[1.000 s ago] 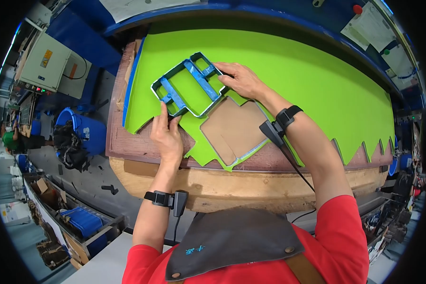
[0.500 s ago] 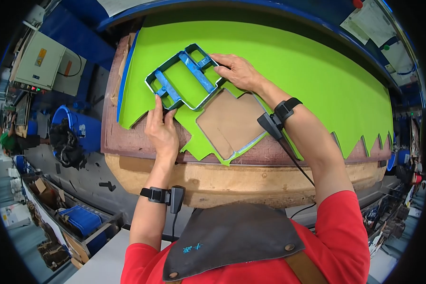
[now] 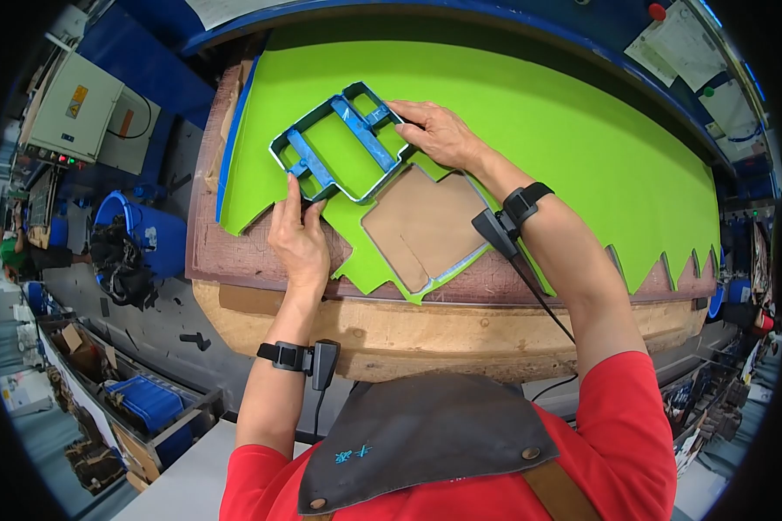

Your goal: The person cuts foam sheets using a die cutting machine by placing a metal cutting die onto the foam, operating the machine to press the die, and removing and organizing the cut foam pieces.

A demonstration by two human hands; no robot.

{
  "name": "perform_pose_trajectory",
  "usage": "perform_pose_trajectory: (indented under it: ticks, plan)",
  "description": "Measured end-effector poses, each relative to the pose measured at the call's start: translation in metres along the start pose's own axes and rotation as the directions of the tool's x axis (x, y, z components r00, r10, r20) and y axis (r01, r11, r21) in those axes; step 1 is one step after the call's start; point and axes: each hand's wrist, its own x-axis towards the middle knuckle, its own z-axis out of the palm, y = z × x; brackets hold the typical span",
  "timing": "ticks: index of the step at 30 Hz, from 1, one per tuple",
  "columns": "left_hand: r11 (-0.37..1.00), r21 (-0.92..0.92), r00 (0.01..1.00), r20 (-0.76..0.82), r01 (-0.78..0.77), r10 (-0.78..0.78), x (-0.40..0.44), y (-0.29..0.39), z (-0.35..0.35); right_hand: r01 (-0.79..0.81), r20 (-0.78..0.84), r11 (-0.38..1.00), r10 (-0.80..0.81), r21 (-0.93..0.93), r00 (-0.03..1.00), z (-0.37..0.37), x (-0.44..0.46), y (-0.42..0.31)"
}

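A blue metal cutting die (image 3: pixel 363 135), an open frame with two cross bars, sits on the bright green sheet (image 3: pixel 539 130). My left hand (image 3: pixel 300 247) grips its near left corner between the thumb and fingers. At the far right corner, my right hand (image 3: pixel 443 135) has its fingers and thumb around the die's edge. Right beside the die's near edge is a cut-out opening (image 3: pixel 426 221) in the sheet, with brown board showing through. The die's edge runs close along this opening.
Beneath the sheet lies a reddish-brown cutting board (image 3: pixel 235 269) on a wooden table edge (image 3: pixel 495 334). A blue beam (image 3: pixel 495 16) crosses the back. To the left stand a blue bin (image 3: pixel 161 239) with dark scraps and a control box (image 3: pixel 71 113). Another person (image 3: pixel 17 252) is far left.
The cutting die has shifted very slightly to the right and toward me, with both hands still on it. The green sheet looks unmoved.
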Motion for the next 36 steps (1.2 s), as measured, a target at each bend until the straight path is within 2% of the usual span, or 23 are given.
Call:
perform_pose_trajectory:
  ticks: [3,5,6,8,10,11,13,16,19,21,23,26,28,29,31,33,36]
  plan:
    - [0.999,-0.032,1.000,0.012,0.027,-0.026,0.000,0.001,-0.001,0.021,-0.005,1.000,-0.021,-0.009,1.000,0.002,0.001,0.001]
    - [0.998,-0.042,0.999,0.012,0.038,-0.038,0.000,0.003,-0.002,-0.086,0.017,0.991,0.085,0.099,0.996,0.001,0.000,0.000]
    - [0.994,-0.072,0.996,0.029,0.086,-0.084,0.000,0.005,-0.003,-0.092,0.030,0.991,0.089,0.100,0.996,0.002,-0.001,-0.001]
    - [0.983,-0.101,0.987,0.049,0.154,-0.150,-0.001,0.006,-0.003,-0.165,-0.035,0.974,0.173,0.155,0.984,0.003,-0.001,0.000]
    - [0.997,-0.041,0.997,-0.042,0.065,-0.066,-0.001,0.002,0.001,-0.164,-0.021,0.975,0.169,0.148,0.985,0.004,0.000,0.002]
    - [0.995,-0.039,0.995,-0.038,0.087,-0.089,-0.002,0.000,0.002,-0.159,-0.025,0.977,0.164,0.146,0.986,0.005,-0.001,0.003]
    - [1.000,0.011,0.999,-0.027,0.028,-0.028,-0.002,-0.003,0.001,-0.147,0.022,0.979,0.145,0.139,0.989,0.006,-0.001,0.006]
    - [0.999,0.041,0.999,-0.028,0.031,-0.030,-0.002,-0.001,0.001,-0.123,0.040,0.992,0.122,0.011,0.992,0.000,0.000,-0.005]
    - [0.996,0.076,0.999,-0.019,0.041,-0.040,-0.003,-0.001,0.000,-0.079,-0.013,0.997,0.079,0.002,0.997,0.004,0.000,0.000]
    - [0.995,0.087,0.999,-0.003,0.040,-0.040,-0.001,0.001,-0.001,-0.078,0.006,0.997,0.078,-0.019,0.997,0.002,0.000,-0.002]
    - [0.996,0.076,0.998,-0.041,0.056,-0.053,0.000,0.002,-0.002,-0.055,0.039,0.997,0.057,-0.045,0.998,0.000,0.001,-0.005]
    - [0.997,-0.051,0.995,-0.074,0.065,-0.069,-0.002,-0.004,0.000,-0.022,0.074,0.999,0.025,-0.035,0.997,0.001,0.003,-0.004]
    - [0.993,-0.054,0.986,-0.121,0.107,-0.113,-0.003,-0.002,-0.003,-0.112,0.046,0.994,0.112,-0.003,0.993,0.002,0.002,-0.002]
    - [0.990,-0.065,0.983,-0.129,0.121,-0.129,-0.003,-0.002,-0.004,-0.090,0.066,0.996,0.090,-0.005,0.994,0.003,0.003,-0.004]
    - [0.994,-0.057,0.986,-0.135,0.094,-0.101,-0.004,-0.003,-0.005,-0.171,0.057,0.984,0.168,0.050,0.984,0.003,0.002,-0.006]
    - [0.984,-0.134,0.989,-0.078,0.118,-0.129,-0.004,-0.002,-0.004,-0.166,0.063,0.984,0.162,0.062,0.985,0.003,0.002,-0.009]
    - [0.992,-0.106,0.995,-0.066,0.071,-0.079,-0.004,-0.002,-0.001,-0.194,0.031,0.978,0.192,0.074,0.981,0.006,0.001,-0.003]
